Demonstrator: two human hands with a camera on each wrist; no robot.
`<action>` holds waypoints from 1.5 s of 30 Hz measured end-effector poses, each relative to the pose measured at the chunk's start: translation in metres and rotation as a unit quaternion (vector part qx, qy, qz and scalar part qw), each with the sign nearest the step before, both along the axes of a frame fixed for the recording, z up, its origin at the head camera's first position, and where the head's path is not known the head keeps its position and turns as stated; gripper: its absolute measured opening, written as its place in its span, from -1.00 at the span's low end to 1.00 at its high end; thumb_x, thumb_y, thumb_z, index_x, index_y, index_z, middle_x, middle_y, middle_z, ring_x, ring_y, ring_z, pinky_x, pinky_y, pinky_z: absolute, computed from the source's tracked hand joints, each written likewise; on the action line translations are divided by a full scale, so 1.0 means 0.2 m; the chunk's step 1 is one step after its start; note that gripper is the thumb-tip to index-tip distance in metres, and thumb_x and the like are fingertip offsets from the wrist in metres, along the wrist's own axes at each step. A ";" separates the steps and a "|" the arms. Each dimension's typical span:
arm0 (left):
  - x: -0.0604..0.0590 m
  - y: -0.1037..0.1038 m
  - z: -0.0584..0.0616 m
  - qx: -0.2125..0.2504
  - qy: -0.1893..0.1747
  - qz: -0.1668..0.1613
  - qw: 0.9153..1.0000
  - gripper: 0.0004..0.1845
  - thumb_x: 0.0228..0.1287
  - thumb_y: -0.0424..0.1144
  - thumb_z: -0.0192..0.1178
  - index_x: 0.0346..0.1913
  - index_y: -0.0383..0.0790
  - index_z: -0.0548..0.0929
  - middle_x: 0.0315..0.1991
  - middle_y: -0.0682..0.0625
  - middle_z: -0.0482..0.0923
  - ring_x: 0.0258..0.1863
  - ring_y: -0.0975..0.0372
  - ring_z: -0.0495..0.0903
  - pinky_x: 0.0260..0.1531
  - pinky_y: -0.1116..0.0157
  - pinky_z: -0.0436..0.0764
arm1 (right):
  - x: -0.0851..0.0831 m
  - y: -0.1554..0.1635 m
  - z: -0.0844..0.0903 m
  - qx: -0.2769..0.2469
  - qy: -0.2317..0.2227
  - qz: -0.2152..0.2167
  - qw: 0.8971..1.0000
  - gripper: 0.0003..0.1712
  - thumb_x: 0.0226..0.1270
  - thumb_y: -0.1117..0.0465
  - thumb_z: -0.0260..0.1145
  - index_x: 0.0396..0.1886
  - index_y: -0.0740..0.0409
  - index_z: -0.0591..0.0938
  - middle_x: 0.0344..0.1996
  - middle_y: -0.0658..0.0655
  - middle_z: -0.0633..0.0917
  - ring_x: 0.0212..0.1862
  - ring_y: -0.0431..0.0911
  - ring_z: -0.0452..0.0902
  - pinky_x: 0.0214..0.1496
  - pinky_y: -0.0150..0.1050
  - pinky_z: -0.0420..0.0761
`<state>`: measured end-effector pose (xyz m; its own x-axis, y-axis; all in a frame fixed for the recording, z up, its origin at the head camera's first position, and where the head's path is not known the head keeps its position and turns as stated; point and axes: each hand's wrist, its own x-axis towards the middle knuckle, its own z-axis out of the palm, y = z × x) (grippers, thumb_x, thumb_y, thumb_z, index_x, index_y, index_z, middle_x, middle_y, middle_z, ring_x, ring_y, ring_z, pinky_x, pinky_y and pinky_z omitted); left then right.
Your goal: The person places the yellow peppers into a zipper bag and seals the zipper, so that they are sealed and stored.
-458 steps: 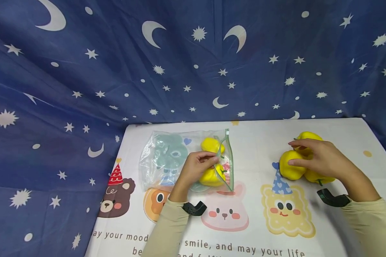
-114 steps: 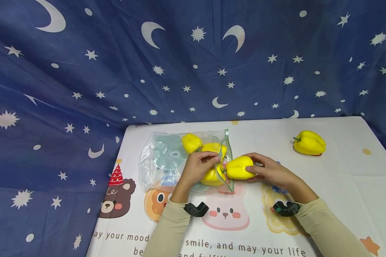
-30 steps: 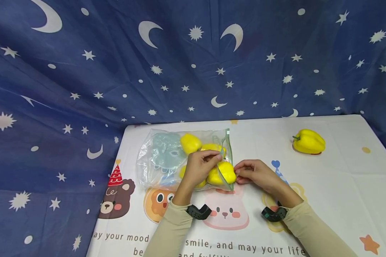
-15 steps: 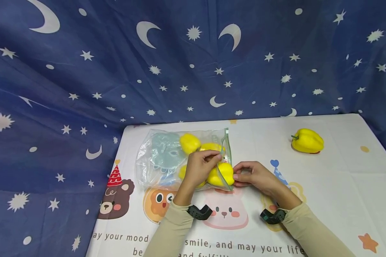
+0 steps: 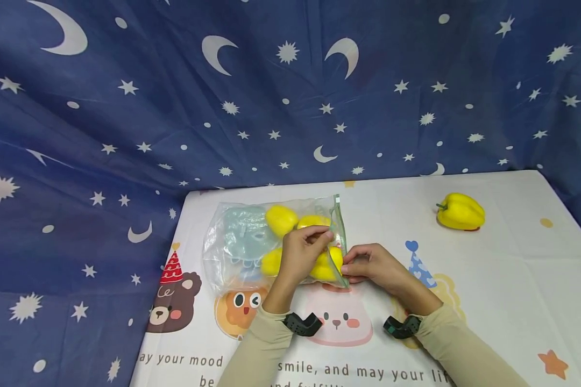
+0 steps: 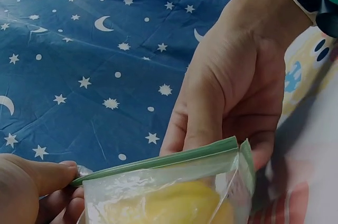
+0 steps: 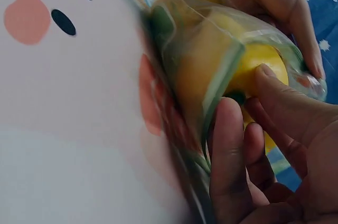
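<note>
A clear zip bag (image 5: 218, 244) with a green seal lies in the middle of the table, its mouth facing right. Several yellow bell peppers are inside, one at the back (image 5: 281, 219). My left hand (image 5: 301, 255) pinches the upper lip of the mouth between thumb and fingers and lifts it. At the mouth, my right hand (image 5: 375, 266) grips the outer end of another bell pepper (image 7: 269, 63), most of which is within the bag. In the right wrist view the thumb presses on its skin and the fingers curl below, right at the green seal (image 7: 224, 76).
A single bell pepper (image 5: 461, 211) lies at the back right of the white printed tablecloth (image 5: 508, 279). Behind and to the left hangs a dark blue curtain (image 5: 252, 80) with moons and stars. Each wrist wears a black camera, one on the left (image 5: 302, 324).
Over the last second the right hand has moved left, pushing the bell pepper deeper into the bag. Earlier, more bell peppers lay at the right; now one does. The left hand keeps its hold.
</note>
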<state>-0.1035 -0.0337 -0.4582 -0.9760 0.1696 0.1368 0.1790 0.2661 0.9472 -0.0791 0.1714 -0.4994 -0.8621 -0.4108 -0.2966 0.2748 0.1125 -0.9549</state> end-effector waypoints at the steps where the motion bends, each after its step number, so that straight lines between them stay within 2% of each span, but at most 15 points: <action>1: 0.00 0.00 0.00 0.003 -0.002 -0.001 1.000 -0.72 0.18 -0.03 0.28 -0.18 -0.14 0.74 -0.47 0.07 0.67 -0.53 0.30 0.61 -0.49 0.34 0.63 | 0.00 -0.01 0.00 0.001 0.000 0.002 1.000 -0.64 0.00 0.14 0.50 -0.27 0.29 0.65 -0.38 0.19 0.67 -0.39 0.03 0.65 -0.27 -0.02 0.67; 6: 0.00 0.00 0.00 -0.002 -0.005 -0.003 1.000 -0.73 0.18 -0.03 0.28 -0.18 -0.13 0.74 -0.47 0.08 0.66 -0.53 0.30 0.60 -0.49 0.34 0.62 | -0.01 0.00 -0.01 0.004 0.001 0.001 1.000 -0.65 0.05 0.17 0.47 -0.21 0.31 0.68 -0.35 0.14 0.71 -0.38 -0.04 0.64 -0.27 -0.10 0.68; 11: -0.01 0.00 0.00 -0.014 -0.003 -0.003 1.000 -0.76 0.19 -0.07 0.28 -0.19 -0.13 0.74 -0.50 0.11 0.65 -0.54 0.31 0.59 -0.51 0.36 0.62 | -0.01 0.02 -0.01 0.001 0.000 -0.003 1.000 -0.65 0.09 0.17 0.44 -0.20 0.33 0.68 -0.38 0.24 0.72 -0.39 -0.07 0.62 -0.35 -0.19 0.67; 18: -0.01 0.01 -0.02 -0.023 -0.008 0.004 1.000 -0.73 0.19 -0.08 0.28 -0.18 -0.20 0.74 -0.51 0.11 0.65 -0.54 0.33 0.58 -0.51 0.37 0.62 | 0.00 -0.01 -0.01 0.041 0.029 -0.027 0.998 -0.70 0.05 0.05 0.46 -0.32 0.18 0.72 -0.49 0.22 0.69 -0.58 -0.04 0.42 -0.60 -0.27 0.49; 25: -0.01 0.02 -0.02 -0.017 -0.013 0.006 1.000 -0.72 0.19 -0.06 0.28 -0.17 -0.19 0.74 -0.50 0.11 0.66 -0.54 0.32 0.60 -0.50 0.36 0.62 | -0.01 -0.04 -0.02 0.046 0.045 -0.047 0.997 -0.70 0.06 0.05 0.46 -0.33 0.19 0.72 -0.59 0.08 0.64 -0.66 -0.05 0.30 -0.66 -0.33 0.37; 29: 0.00 0.01 -0.02 -0.017 -0.013 0.007 1.000 -0.72 0.19 -0.04 0.28 -0.17 -0.14 0.74 -0.48 0.12 0.66 -0.51 0.32 0.60 -0.49 0.36 0.62 | -0.01 -0.03 -0.01 0.051 0.046 -0.038 0.997 -0.70 0.05 0.03 0.46 -0.33 0.15 0.73 -0.55 0.15 0.67 -0.66 -0.03 0.29 -0.66 -0.32 0.37; 35: -0.01 0.01 -0.04 -0.019 -0.020 0.006 1.000 -0.75 0.19 -0.01 0.27 -0.17 -0.07 0.75 -0.46 0.14 0.66 -0.48 0.32 0.59 -0.47 0.37 0.61 | -0.02 0.06 0.00 0.070 0.051 -0.037 0.996 -0.66 0.08 0.01 0.43 -0.29 0.18 0.72 -0.49 0.33 0.65 -0.62 -0.07 0.33 -0.64 -0.30 0.38; 40: -0.02 0.01 -0.05 -0.018 -0.027 0.007 0.999 -0.76 0.19 -0.03 0.28 -0.17 -0.07 0.74 -0.46 0.15 0.65 -0.47 0.32 0.59 -0.45 0.38 0.61 | -0.04 0.19 0.05 0.103 0.053 -0.065 0.991 -0.58 0.09 -0.03 0.42 -0.22 0.23 0.70 -0.43 0.31 0.67 -0.54 0.04 0.40 -0.59 -0.23 0.44; 45: -0.02 0.01 -0.06 -0.014 -0.036 0.007 0.999 -0.76 0.18 -0.06 0.28 -0.16 -0.08 0.74 -0.46 0.13 0.65 -0.47 0.31 0.59 -0.45 0.38 0.62 | -0.08 0.34 0.13 0.152 0.088 -0.089 0.980 -0.54 0.14 -0.08 0.37 -0.16 0.22 0.69 -0.33 0.23 0.69 -0.36 0.12 0.49 -0.44 -0.19 0.55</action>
